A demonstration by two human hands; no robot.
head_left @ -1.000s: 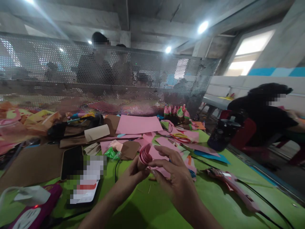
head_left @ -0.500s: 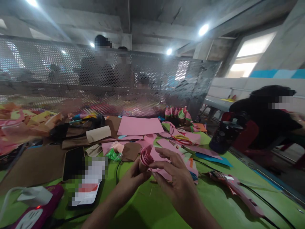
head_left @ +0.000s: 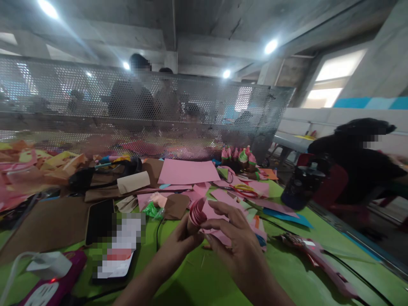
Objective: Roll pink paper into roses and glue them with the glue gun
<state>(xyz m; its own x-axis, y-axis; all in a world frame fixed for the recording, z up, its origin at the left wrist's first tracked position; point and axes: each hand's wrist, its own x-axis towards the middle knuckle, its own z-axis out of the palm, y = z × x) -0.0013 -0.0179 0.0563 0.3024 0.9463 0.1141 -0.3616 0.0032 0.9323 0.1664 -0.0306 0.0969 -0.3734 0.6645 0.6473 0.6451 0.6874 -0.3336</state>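
Observation:
In the middle of the head view, my left hand [head_left: 184, 235] is closed round the lower part of a pink paper swirl [head_left: 197, 211]. Thin layers of paper spiral up to a pointed tip on it. My right hand [head_left: 234, 231] comes in from the right with its fingers curved and apart. Its middle fingertip meets the swirl's right side, and its thumb is close to my left thumb. The swirl's base is hidden inside my left hand. Cut pink paper [head_left: 219, 236] lies behind and under my right hand.
A pink glue gun [head_left: 321, 259] with a cord lies at right. Scissors [head_left: 244, 191] and finished swirls [head_left: 243, 157] are farther back. Phones [head_left: 119, 248] and a power strip [head_left: 47, 280] sit at left. A dark bottle [head_left: 302, 187] stands at the right edge, near a seated person [head_left: 353, 161].
The whole view has shifted slightly downward. Both hands keep nearly the same pose at the pink swirl, which looks turned a little.

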